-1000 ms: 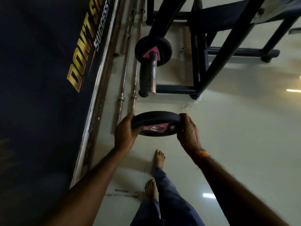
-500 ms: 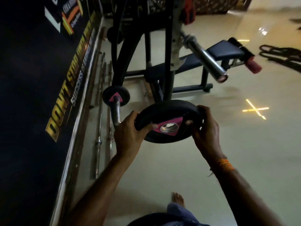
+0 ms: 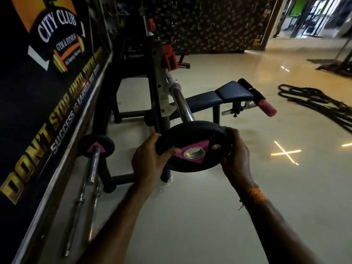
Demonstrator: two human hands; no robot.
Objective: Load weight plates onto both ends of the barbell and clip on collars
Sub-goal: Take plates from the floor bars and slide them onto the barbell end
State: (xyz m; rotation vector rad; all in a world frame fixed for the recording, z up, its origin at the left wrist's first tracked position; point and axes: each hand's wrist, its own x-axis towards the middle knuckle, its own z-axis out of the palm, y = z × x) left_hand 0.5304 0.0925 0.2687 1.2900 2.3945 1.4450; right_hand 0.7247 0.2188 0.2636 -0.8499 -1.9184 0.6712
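Note:
A black weight plate (image 3: 192, 138) with a pink triangle and a steel centre hole is held between both hands. My left hand (image 3: 147, 161) grips its left rim and my right hand (image 3: 235, 153) grips its right rim. The plate is tilted with its face toward me. It sits in front of the end of the chrome barbell sleeve (image 3: 181, 101), which rests on the bench rack (image 3: 161, 80) and points toward me; the plate hides the sleeve's tip. No collar is visible.
A second black plate (image 3: 96, 144) sits on a storage peg at the lower left. Spare bars (image 3: 82, 204) lie on the floor along the dark banner wall (image 3: 47, 103). A padded bench (image 3: 224, 95) extends right; battle ropes (image 3: 314, 101) lie far right.
The view has lifted from the floor to the rack. Both hands have raised the plate and tilted it up, bringing it level with the end of the barbell sleeve.

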